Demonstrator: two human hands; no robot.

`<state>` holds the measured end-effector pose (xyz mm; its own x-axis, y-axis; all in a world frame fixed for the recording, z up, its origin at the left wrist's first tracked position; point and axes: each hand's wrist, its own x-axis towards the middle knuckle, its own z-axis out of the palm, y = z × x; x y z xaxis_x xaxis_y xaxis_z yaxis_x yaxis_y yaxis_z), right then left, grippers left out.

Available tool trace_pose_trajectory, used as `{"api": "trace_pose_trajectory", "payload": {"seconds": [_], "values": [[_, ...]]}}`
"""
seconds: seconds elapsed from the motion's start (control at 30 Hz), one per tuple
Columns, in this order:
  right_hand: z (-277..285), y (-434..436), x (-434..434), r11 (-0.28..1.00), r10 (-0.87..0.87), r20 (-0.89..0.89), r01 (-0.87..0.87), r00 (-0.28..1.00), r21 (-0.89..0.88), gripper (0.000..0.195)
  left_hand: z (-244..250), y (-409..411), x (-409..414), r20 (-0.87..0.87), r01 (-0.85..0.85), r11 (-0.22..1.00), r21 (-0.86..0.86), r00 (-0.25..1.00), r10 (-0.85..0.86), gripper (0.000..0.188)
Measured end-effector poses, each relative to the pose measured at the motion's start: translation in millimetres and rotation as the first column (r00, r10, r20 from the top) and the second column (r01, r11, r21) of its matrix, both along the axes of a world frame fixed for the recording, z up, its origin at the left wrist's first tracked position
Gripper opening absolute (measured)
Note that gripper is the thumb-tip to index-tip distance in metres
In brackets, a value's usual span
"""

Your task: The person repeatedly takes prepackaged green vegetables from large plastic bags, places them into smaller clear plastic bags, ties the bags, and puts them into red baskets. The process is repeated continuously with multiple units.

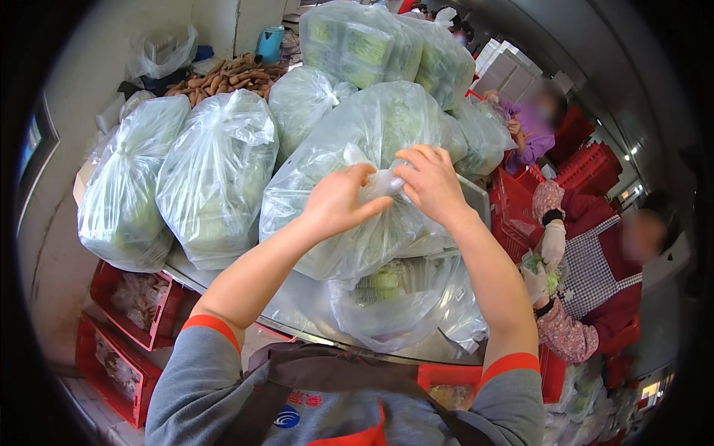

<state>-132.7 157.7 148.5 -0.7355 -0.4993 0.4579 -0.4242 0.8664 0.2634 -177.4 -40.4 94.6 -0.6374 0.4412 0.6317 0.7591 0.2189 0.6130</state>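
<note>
A large translucent plastic bag (329, 228) of packed green vegetables lies on the metal table before me. My right hand (432, 181) grips its gathered, twisted neck (385, 181). My left hand (343, 198) is at the other side of the neck, fingertips curled by the plastic and thumb held apart. Whether those fingers pinch the film is hidden. Nearer to me, an open plastic bag (385, 318) holds packs of pale green vegetables (382, 284).
Knotted bags stand at left (131, 189) and left of centre (217, 184); more bags (362, 44) are piled behind. Sweet potatoes (223, 81) lie beyond. Red crates (131, 304) sit below left. At right, a gloved co-worker (597, 267) handles greens; another person (530, 128) is farther back.
</note>
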Motion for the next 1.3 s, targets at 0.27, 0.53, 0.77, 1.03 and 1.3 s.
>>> {"api": "trace_pose_trajectory", "payload": {"seconds": [0.27,0.53,0.77,1.03,1.3], "values": [[-25,34,-1,-0.06,0.301,0.063,0.085,0.952,-0.995,0.018,-5,0,-39,0.38,0.053,0.958,0.284,0.91,-0.163,0.015],[-85,29,18,-0.185,0.222,-0.141,-0.1,0.965,-0.978,0.024,-54,-49,9,0.484,0.178,0.596,0.783,0.426,-0.764,0.003],[-56,-1,42,0.69,-0.128,-0.123,-0.001,0.984,-0.724,0.027,-16,-34,23,0.075,0.302,0.952,0.055,0.949,-0.305,0.031],[-85,25,51,-0.051,-0.051,0.095,0.092,0.994,-0.994,0.012,-36,-39,24,-0.113,0.297,0.95,-0.096,0.945,-0.307,0.027],[-73,-14,48,0.312,0.156,0.365,0.305,0.918,-0.9,0.028,-35,-29,37,-0.261,0.238,0.956,-0.171,0.925,-0.276,0.03]]}}
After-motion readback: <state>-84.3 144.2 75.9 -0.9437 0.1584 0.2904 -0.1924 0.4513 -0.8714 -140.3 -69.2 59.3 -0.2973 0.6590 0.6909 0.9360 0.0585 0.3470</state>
